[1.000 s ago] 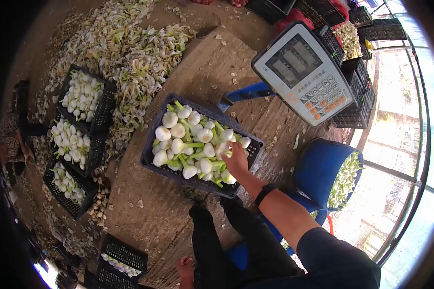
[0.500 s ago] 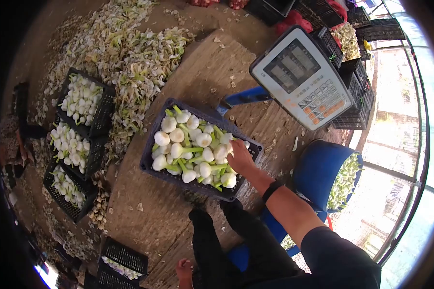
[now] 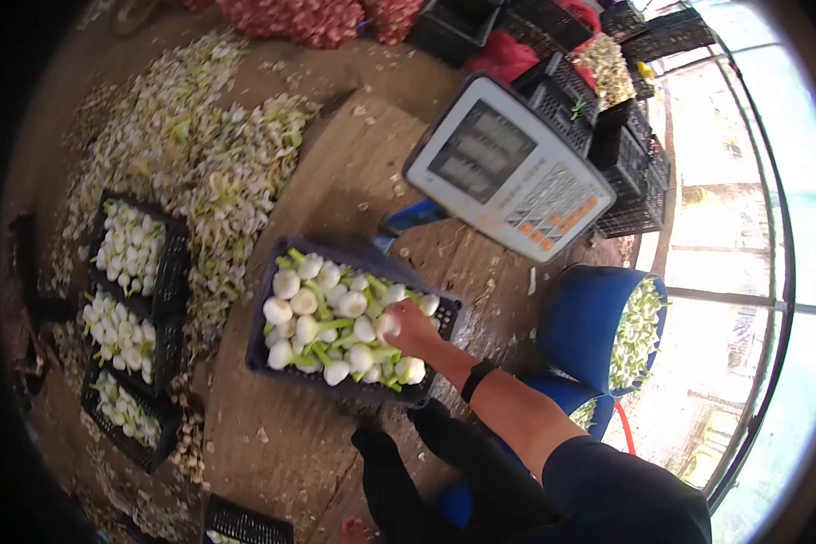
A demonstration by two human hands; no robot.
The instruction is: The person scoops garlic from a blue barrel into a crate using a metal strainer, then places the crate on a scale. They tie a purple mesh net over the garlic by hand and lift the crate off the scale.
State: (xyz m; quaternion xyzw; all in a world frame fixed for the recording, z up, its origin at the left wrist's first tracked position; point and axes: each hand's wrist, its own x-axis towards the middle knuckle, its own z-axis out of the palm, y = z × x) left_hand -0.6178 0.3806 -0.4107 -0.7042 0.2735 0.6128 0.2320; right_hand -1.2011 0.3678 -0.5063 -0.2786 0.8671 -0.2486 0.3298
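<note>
A dark plastic crate (image 3: 261, 358) stands on the wooden platform, filled with white garlic bulbs (image 3: 305, 327) that have short green stems. Reaching into its right part, my right hand (image 3: 414, 330) has its fingers curled round a garlic bulb (image 3: 388, 325), with other bulbs touching it. A dark band circles that wrist. Just a blurred bit of my left hand (image 3: 357, 530) shows at the bottom edge, low beside my leg and away from the crate; its fingers cannot be made out.
A scale display (image 3: 510, 168) on a blue post rises behind the crate. Blue barrels (image 3: 576, 317) of bulbs stand at right. Black crates (image 3: 168, 263) of bulbs and a heap of peelings (image 3: 236, 181) lie at left. Red net sacks (image 3: 290, 20) are at the back.
The view has shifted, so the scale display appears further left. My right hand has moved slightly left within the crate, and the slotted wall at its right end shows more. My left hand has sunk lower.
</note>
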